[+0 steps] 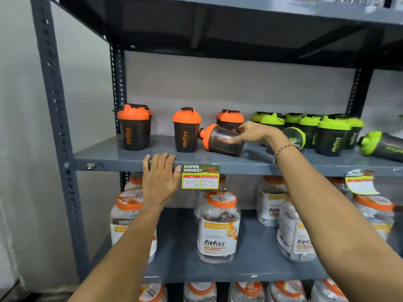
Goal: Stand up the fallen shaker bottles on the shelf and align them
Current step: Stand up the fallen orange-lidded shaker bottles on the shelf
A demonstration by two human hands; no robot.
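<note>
A black shaker bottle with an orange lid (220, 139) lies on its side on the grey shelf (109, 158), lid pointing left. My right hand (255, 132) reaches over its base end, fingers spread, touching or just above it. My left hand (159, 177) rests flat on the shelf's front edge, holding nothing. Three orange-lidded shakers stand upright: one at the left (134, 127), one in the middle (186, 129), one behind the fallen bottle (230, 119). Several green-lidded shakers (331, 136) stand to the right; one (293, 137) lies fallen behind my wrist and another (380, 146) lies at the far right.
A supermarket price tag (200, 176) hangs on the shelf's front edge, a second curled tag (359, 182) further right. Large fitfizz jars (218, 227) fill the shelf below. The rack's perforated post (54, 105) stands at the left, an upper shelf overhead.
</note>
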